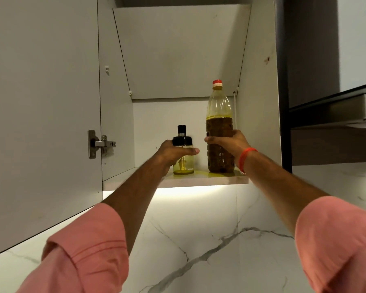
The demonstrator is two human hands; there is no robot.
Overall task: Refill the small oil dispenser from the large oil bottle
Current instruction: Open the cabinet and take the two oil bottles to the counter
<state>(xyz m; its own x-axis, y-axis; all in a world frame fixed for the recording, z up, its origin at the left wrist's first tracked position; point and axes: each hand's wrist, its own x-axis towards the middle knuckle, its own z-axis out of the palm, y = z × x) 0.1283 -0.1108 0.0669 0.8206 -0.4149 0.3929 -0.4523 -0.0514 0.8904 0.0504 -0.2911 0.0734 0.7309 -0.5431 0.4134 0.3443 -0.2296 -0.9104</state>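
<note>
Inside an open wall cabinet, a small glass oil dispenser (185, 163) with a black pump top stands on the bottom shelf (199, 181). It holds only a thin layer of yellow oil. My left hand (173, 153) grips it around the upper body. To its right stands a large plastic oil bottle (219, 115) with a red and white cap, filled a bit over halfway with dark oil. My right hand (228, 142) grips this bottle around its middle. Both containers rest on the shelf.
The cabinet door (40, 102) hangs open on the left with a metal hinge (99, 143). A shelf board (182, 51) sits above the bottles. A chimney hood (336, 111) juts out at right. A marble wall (199, 240) lies below the lit cabinet edge.
</note>
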